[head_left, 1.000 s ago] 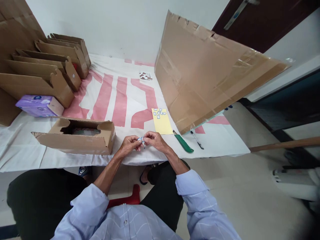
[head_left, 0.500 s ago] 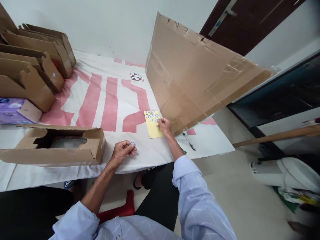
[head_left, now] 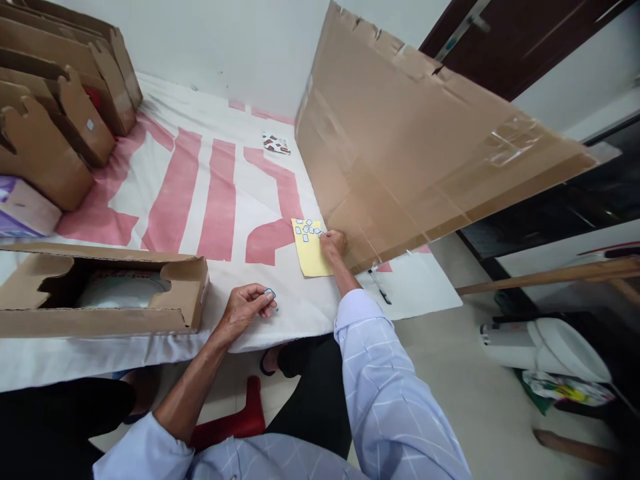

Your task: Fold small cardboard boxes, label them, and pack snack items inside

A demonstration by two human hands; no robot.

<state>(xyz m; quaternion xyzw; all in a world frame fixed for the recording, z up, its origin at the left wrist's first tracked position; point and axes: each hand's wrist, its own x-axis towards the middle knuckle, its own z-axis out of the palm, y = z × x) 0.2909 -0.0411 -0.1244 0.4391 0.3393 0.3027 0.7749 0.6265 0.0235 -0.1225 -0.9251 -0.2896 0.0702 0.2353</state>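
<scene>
My left hand [head_left: 245, 308] rests near the table's front edge, fingers curled round a small blue-rimmed sticker [head_left: 270, 293] pinched at the fingertips. My right hand [head_left: 333, 243] reaches forward onto a yellow paper sheet [head_left: 310, 252], fingertips pinched at one of several small blue-rimmed stickers [head_left: 306, 229] lying at the sheet's far end. Whether it grips one is too small to make out. The sheet lies on a white cloth with pink stripes [head_left: 220, 193].
An open cardboard box [head_left: 105, 293] lies on its side at the left. Flattened cardboard boxes [head_left: 60, 100] stand at the back left beside a purple tissue box [head_left: 20, 210]. A big cardboard sheet [head_left: 415, 140] leans at the right, over a pen [head_left: 380, 287].
My hands were together at the front edge, both on a sticker. The right hand then went forward to the yellow sheet; the left stayed, holding the sticker. The view shifted right.
</scene>
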